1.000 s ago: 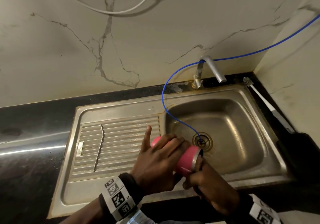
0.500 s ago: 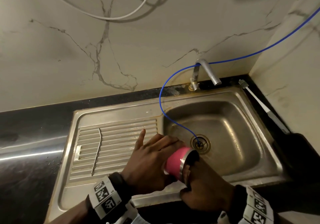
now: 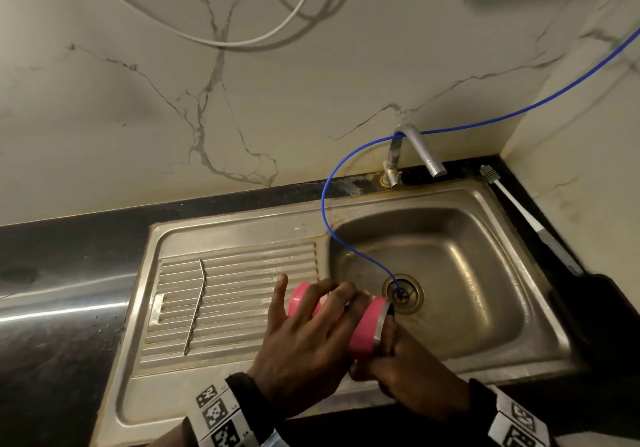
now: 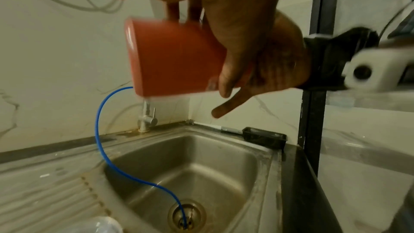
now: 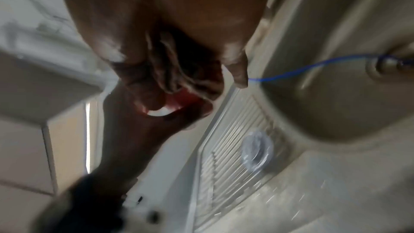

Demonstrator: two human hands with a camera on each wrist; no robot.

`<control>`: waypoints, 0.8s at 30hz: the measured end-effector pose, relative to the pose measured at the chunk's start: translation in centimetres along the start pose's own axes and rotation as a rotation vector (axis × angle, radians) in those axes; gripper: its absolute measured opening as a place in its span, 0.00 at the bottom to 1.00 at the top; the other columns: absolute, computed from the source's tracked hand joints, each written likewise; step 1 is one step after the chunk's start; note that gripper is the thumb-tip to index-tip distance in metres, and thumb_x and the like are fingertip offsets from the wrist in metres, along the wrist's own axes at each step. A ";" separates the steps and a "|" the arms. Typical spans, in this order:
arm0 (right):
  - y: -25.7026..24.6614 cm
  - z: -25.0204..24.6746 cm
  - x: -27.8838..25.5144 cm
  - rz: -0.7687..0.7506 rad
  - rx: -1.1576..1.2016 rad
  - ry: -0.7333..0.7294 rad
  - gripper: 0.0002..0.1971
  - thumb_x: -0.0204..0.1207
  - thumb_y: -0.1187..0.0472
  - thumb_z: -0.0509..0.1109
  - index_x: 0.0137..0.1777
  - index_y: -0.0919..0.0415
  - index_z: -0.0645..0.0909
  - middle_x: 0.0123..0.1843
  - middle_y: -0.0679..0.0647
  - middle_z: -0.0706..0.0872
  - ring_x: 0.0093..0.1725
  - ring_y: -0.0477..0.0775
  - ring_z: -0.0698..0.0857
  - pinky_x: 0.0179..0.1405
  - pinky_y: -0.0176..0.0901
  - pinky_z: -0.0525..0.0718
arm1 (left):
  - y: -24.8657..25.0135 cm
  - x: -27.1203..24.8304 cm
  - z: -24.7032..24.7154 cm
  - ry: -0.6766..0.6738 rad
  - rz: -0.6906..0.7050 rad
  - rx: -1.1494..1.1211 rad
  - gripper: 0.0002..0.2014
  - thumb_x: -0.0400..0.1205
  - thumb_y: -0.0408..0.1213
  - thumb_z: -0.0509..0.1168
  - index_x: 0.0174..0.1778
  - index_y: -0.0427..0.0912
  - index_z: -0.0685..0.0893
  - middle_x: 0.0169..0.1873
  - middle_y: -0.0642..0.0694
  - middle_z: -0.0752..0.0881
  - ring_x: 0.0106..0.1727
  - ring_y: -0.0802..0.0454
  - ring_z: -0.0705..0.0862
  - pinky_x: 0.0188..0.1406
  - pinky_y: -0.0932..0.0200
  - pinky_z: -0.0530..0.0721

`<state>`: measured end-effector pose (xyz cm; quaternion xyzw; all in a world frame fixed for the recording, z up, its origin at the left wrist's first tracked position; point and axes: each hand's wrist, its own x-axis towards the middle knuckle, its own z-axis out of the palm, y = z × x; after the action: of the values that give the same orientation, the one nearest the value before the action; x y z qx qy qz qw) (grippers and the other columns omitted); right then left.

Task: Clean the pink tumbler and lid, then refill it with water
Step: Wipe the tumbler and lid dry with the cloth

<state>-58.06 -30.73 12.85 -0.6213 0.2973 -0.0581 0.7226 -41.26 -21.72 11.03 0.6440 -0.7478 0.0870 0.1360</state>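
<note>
The pink tumbler [image 3: 363, 332] with a steel rim lies sideways over the sink's [image 3: 485, 238] left edge, mouth pointing right. My left hand [image 3: 311, 329] wraps its body from above, the index finger sticking up. My right hand [image 3: 408, 360] is at the mouth, its fingers curled over the rim into the tumbler. The left wrist view shows the tumbler [image 4: 174, 56] under my left hand [image 4: 224, 24], with the right hand [image 4: 280, 56] behind it. The blurred right wrist view shows my right hand's [image 5: 168, 50] fingers bent into the tumbler [image 5: 179, 98]. A clear lid [image 5: 257, 150] lies on the drainboard.
A blue tube [image 3: 323, 204] loops from the right wall past the tap [image 3: 419, 148] into the drain. A bent metal straw [image 3: 197, 304] lies on the drainboard's left. A thin brush [image 3: 519, 211] and a black object [image 3: 595, 308] sit on the counter at the right.
Both hands stay on the tumbler. It has slid a little to the right in my left hand, so more of its pink base shows than half a second ago.
</note>
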 end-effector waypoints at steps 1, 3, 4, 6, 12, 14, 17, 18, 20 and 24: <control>0.6 -0.3 -0.1 -0.132 -0.203 0.055 0.16 0.72 0.70 0.73 0.56 0.52 0.86 0.45 0.41 0.91 0.45 0.37 0.89 0.48 0.39 0.86 | 0.0 0.1 -0.5 -0.061 0.000 -0.017 0.37 0.73 0.57 0.78 0.78 0.49 0.80 0.75 0.47 0.81 0.75 0.40 0.82 0.73 0.16 0.73; 1.8 -1.4 -0.1 -0.356 -0.728 0.060 0.25 0.71 0.61 0.68 0.69 0.45 0.79 0.69 0.39 0.84 0.70 0.40 0.82 0.69 0.45 0.85 | -0.2 0.5 -1.6 -0.172 -0.007 -0.063 0.39 0.68 0.60 0.78 0.75 0.53 0.77 0.76 0.49 0.76 0.78 0.43 0.77 0.72 0.22 0.80; 3.1 -1.9 0.3 -0.421 -1.010 0.071 0.28 0.70 0.56 0.67 0.73 0.46 0.77 0.73 0.43 0.81 0.74 0.47 0.78 0.71 0.57 0.86 | -0.4 0.8 -1.9 -0.208 -0.014 -0.083 0.40 0.67 0.60 0.78 0.76 0.54 0.75 0.77 0.50 0.74 0.79 0.45 0.74 0.72 0.26 0.82; 3.7 -1.9 0.4 -0.458 -1.216 0.042 0.28 0.68 0.52 0.68 0.71 0.48 0.77 0.69 0.51 0.87 0.71 0.56 0.81 0.66 0.73 0.85 | -1.1 1.4 -1.7 -0.263 -0.032 -0.104 0.45 0.67 0.60 0.78 0.80 0.55 0.70 0.79 0.51 0.72 0.80 0.47 0.71 0.73 0.27 0.83; 3.2 -0.2 0.4 -0.212 -1.210 0.065 0.14 0.73 0.56 0.67 0.58 0.55 0.85 0.54 0.54 0.90 0.59 0.55 0.83 0.67 0.59 0.76 | -2.3 1.8 -0.3 -0.259 0.076 -0.043 0.41 0.71 0.68 0.72 0.80 0.56 0.76 0.69 0.58 0.84 0.70 0.53 0.86 0.74 0.12 0.71; 2.5 0.1 -0.1 0.012 -1.066 0.006 0.10 0.80 0.58 0.68 0.57 0.58 0.87 0.57 0.57 0.89 0.61 0.60 0.85 0.67 0.54 0.80 | -2.1 1.2 0.2 -0.194 0.073 -0.057 0.40 0.72 0.67 0.73 0.79 0.55 0.79 0.69 0.57 0.85 0.69 0.52 0.87 0.76 0.13 0.69; 0.6 0.8 -0.8 0.133 -0.387 0.021 0.13 0.77 0.68 0.70 0.45 0.45 0.77 0.44 0.50 0.84 0.43 0.52 0.85 0.51 0.52 0.87 | -1.3 0.7 0.8 -0.080 0.049 -0.065 0.38 0.72 0.61 0.76 0.79 0.51 0.83 0.71 0.54 0.86 0.71 0.47 0.86 0.78 0.15 0.67; 0.0 1.1 -0.6 0.128 -0.100 0.091 0.17 0.75 0.74 0.70 0.44 0.48 0.78 0.39 0.46 0.83 0.36 0.45 0.83 0.40 0.50 0.87 | -1.1 0.7 0.8 -0.047 0.044 -0.056 0.38 0.72 0.58 0.77 0.79 0.50 0.83 0.72 0.52 0.86 0.73 0.45 0.86 0.78 0.16 0.67; -0.8 1.4 -0.1 0.134 0.385 0.180 0.13 0.70 0.81 0.70 0.42 0.62 0.81 0.34 0.52 0.82 0.31 0.44 0.80 0.27 0.43 0.77 | -1.1 0.9 1.0 -0.008 0.047 -0.022 0.37 0.73 0.52 0.77 0.80 0.48 0.84 0.75 0.50 0.85 0.77 0.42 0.84 0.78 0.16 0.67; 0.5 1.4 0.7 0.136 0.283 0.130 0.11 0.61 0.69 0.73 0.43 0.57 0.81 0.34 0.56 0.79 0.32 0.54 0.76 0.30 0.48 0.73 | -1.9 1.5 0.6 -0.037 0.048 -0.046 0.39 0.72 0.53 0.78 0.82 0.51 0.82 0.77 0.51 0.84 0.78 0.43 0.83 0.81 0.17 0.64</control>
<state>-57.00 -29.73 12.17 -0.4867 0.3735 -0.0904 0.7845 -39.61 -23.67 10.83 0.6243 -0.7671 0.0611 0.1345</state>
